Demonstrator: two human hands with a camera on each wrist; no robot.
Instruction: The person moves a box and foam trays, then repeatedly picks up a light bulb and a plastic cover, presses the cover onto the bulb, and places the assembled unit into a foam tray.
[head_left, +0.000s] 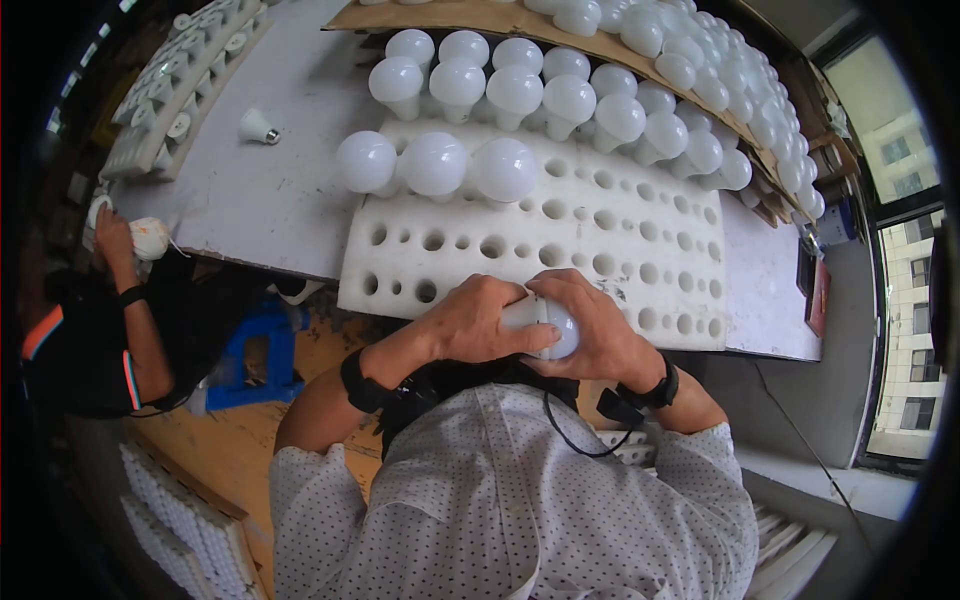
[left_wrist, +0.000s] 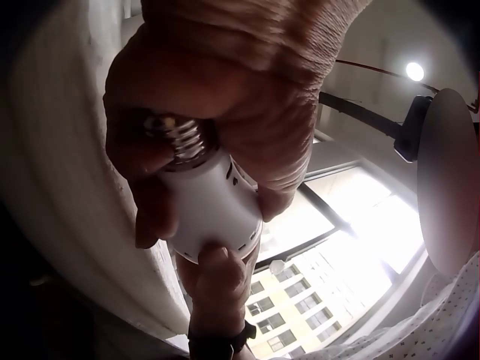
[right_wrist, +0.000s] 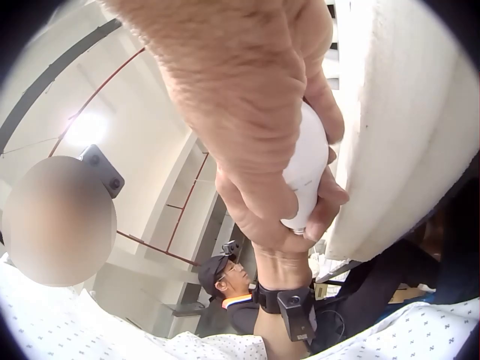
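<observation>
Both hands hold one white bulb (head_left: 564,332) in front of the shirt, at the near edge of the foam tray (head_left: 560,232). My left hand (head_left: 478,322) grips its base end; in the left wrist view the metal screw cap (left_wrist: 187,141) lies among the fingers of that hand (left_wrist: 225,90). My right hand (head_left: 600,332) is curled round the round dome end. In the right wrist view the bulb's white body (right_wrist: 307,161) shows between the fingers of both hands, my right one (right_wrist: 247,112) nearer the camera.
Rows of upright bulbs (head_left: 515,92) fill the tray's far part; its near holes are bare. A loose bulb (head_left: 256,126) lies on the table (head_left: 290,190) to the left. Cardboard (head_left: 480,14) with many bulbs stands behind. Another person's arm (head_left: 145,340) is at far left, beside a blue stool (head_left: 255,355).
</observation>
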